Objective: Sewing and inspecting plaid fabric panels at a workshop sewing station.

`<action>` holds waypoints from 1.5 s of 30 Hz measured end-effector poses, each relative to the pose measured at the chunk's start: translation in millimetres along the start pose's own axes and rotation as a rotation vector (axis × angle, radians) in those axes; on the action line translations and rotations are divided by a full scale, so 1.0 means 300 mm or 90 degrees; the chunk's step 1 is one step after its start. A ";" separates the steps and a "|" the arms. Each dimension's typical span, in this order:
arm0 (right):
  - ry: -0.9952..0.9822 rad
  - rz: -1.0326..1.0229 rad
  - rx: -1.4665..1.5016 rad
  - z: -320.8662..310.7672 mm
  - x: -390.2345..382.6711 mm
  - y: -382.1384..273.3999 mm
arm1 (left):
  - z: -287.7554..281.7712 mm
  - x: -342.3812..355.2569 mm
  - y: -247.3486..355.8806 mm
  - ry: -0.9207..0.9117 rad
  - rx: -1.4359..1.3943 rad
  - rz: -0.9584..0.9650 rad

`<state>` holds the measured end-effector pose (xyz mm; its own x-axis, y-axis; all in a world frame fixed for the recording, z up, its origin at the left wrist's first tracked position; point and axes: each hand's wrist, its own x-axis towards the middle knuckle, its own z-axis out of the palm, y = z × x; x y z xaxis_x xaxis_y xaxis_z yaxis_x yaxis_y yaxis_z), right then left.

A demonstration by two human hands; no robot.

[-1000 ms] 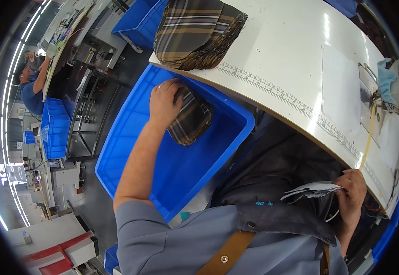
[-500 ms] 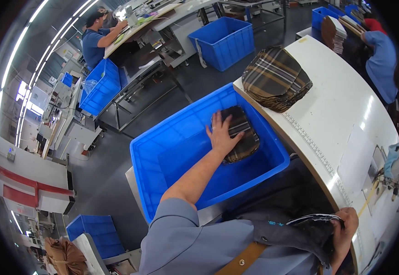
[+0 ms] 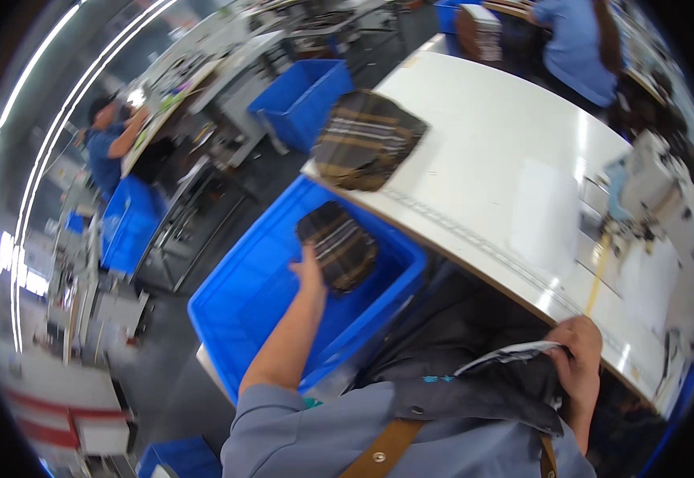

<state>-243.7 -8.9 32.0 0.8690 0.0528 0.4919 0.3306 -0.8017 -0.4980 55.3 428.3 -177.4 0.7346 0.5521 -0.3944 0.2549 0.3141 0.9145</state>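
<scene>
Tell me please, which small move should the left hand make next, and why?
Perhaps draw the left hand out of the blue bin: the plaid stack lies inside, and the hand is only at the stack's left edge.

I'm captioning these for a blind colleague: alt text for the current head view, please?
A person's left hand is at the edge of a dark plaid cloth pile in a blue bin, while the right hand holds a thin, pale-edged piece. Another plaid pile lies on the nearby white table.
</scene>
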 end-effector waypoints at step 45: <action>0.213 0.310 0.600 0.214 0.654 0.243 | 0.728 -0.737 0.467 -0.725 0.272 0.538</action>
<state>-25.5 -18.6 46.3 0.8856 -0.4221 0.1936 0.2522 0.0870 -0.9638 66.1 181.6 57.6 0.7905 -0.5009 0.3524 -0.4763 -0.1410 0.8679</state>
